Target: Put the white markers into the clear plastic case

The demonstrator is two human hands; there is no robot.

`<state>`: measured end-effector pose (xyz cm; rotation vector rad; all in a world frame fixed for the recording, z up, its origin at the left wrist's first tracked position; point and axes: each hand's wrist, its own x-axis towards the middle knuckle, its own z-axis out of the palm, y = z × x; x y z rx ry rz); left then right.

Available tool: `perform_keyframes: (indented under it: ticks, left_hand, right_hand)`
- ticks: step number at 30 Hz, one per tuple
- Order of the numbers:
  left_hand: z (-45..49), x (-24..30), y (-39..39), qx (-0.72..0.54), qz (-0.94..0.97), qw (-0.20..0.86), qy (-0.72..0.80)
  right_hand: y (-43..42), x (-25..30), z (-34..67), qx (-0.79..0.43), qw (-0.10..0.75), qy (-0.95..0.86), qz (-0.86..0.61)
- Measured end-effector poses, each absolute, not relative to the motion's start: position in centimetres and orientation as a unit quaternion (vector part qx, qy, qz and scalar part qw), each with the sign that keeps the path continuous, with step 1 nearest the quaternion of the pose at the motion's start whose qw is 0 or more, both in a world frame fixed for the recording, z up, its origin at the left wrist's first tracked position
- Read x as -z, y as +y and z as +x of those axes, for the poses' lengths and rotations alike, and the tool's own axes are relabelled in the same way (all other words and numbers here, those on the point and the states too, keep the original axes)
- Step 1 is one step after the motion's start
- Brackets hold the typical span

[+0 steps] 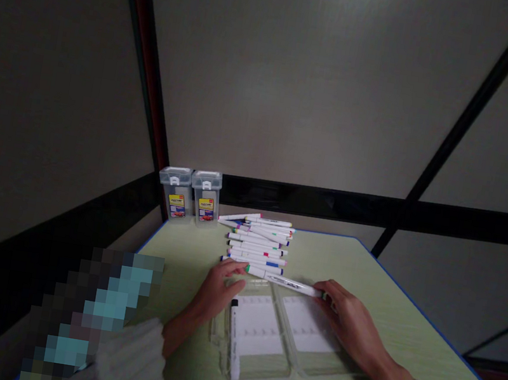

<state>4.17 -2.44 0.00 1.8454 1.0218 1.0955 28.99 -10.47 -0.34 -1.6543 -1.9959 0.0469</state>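
A white marker (287, 281) with a green end is held level above the table between both hands. My right hand (350, 314) grips its right end, fingers closed round it. At the green end, the fingertips of my left hand (219, 287) pinch it. Below the hands lies an opened clear plastic case (287, 343) with white paper inserts (261, 326) in its two halves. Another white marker (234, 341) with a black end lies in the left half, along its left side. Just beyond my hands is a stack of several white markers (257, 248) with variously coloured ends.
Two clear lidded plastic boxes (179, 194) with yellow and blue labels stand at the table's far left corner. The pale green table (343, 262) has a blue edge and its far side is close to a grey wall (288, 93). A blurred-out patch covers the lower left.
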Motion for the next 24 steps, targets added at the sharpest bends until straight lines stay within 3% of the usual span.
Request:
perform_keyframes:
  ticks: [9, 17, 24]
  left_hand:
    - [4.0, 0.8, -1.9, -0.445, 0.697, 0.366, 0.427]
    - [3.9, 1.3, -1.4, -0.439, 0.688, 0.381, 0.434]
    - [3.9, 1.5, -1.4, -0.428, 0.694, 0.383, 0.435]
  right_hand:
    - [-9.9, -0.7, 31.4, 0.015, 0.343, -0.674, -0.654]
    - [-9.7, 0.3, 33.6, 0.081, 0.178, -0.580, -0.790]
    - [-9.1, 1.2, 34.0, 0.074, 0.152, -0.529, -0.832]
